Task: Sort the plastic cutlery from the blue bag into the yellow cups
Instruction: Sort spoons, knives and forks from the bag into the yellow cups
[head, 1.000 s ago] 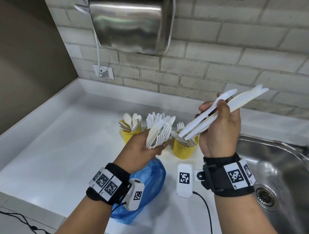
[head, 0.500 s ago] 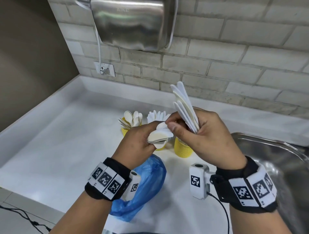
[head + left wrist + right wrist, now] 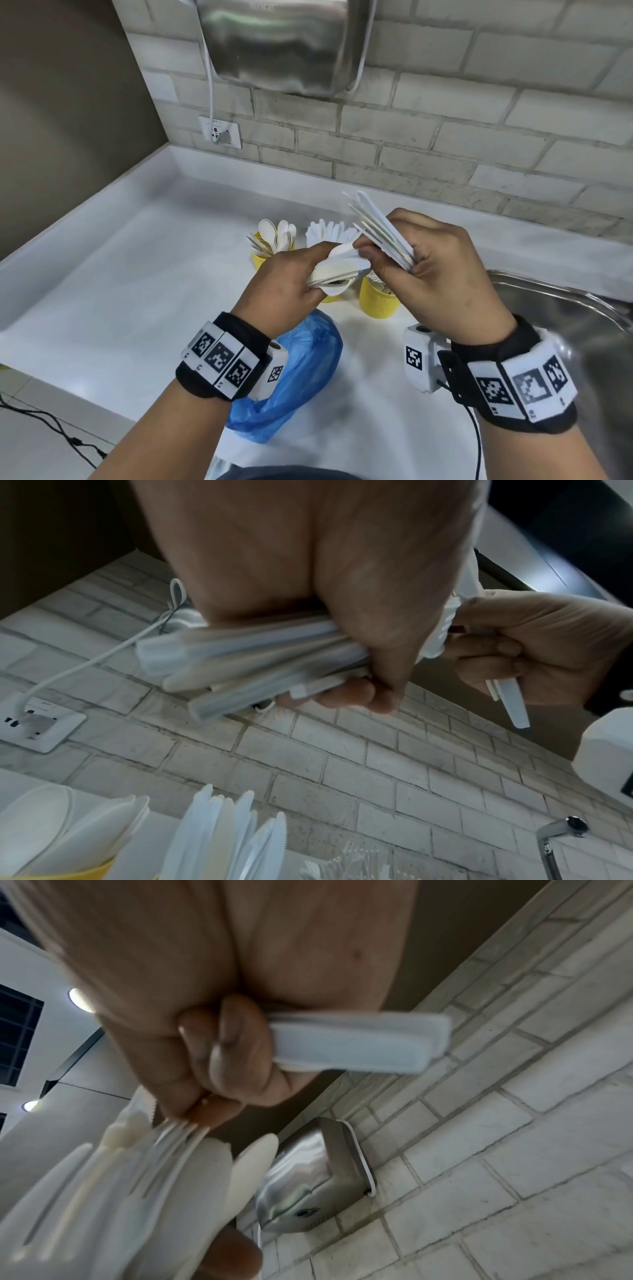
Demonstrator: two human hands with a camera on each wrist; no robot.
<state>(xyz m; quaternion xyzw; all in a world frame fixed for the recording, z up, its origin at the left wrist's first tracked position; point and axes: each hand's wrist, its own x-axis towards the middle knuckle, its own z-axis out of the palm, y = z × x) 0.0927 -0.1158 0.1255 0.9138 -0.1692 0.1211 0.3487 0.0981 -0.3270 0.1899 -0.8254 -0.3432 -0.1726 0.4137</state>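
Observation:
My left hand (image 3: 301, 274) grips a mixed bundle of white plastic cutlery (image 3: 337, 270) above the counter; its handles (image 3: 246, 658) stick out in the left wrist view. My right hand (image 3: 421, 263) holds several white knives (image 3: 376, 226) fanned up and to the left, and its thumb and forefinger pinch the tip of the left hand's bundle. Their handles (image 3: 359, 1045) show in the right wrist view. Three yellow cups stand behind the hands: one with spoons (image 3: 274, 236), a middle one with knives (image 3: 325, 231), and one at the right (image 3: 378, 301). The blue bag (image 3: 291, 370) lies crumpled under my left wrist.
A steel sink (image 3: 589, 342) lies at the right, its tap (image 3: 561, 831) seen from the left wrist. A metal hand dryer (image 3: 284, 41) hangs on the brick wall, its cord plugged into a socket (image 3: 221, 133). White counter (image 3: 120, 281) stretches left.
A second ago the hands were apart, my right hand holding knives slanted up to the right. It has come in to the left hand's bundle, the knives now pointing up and left.

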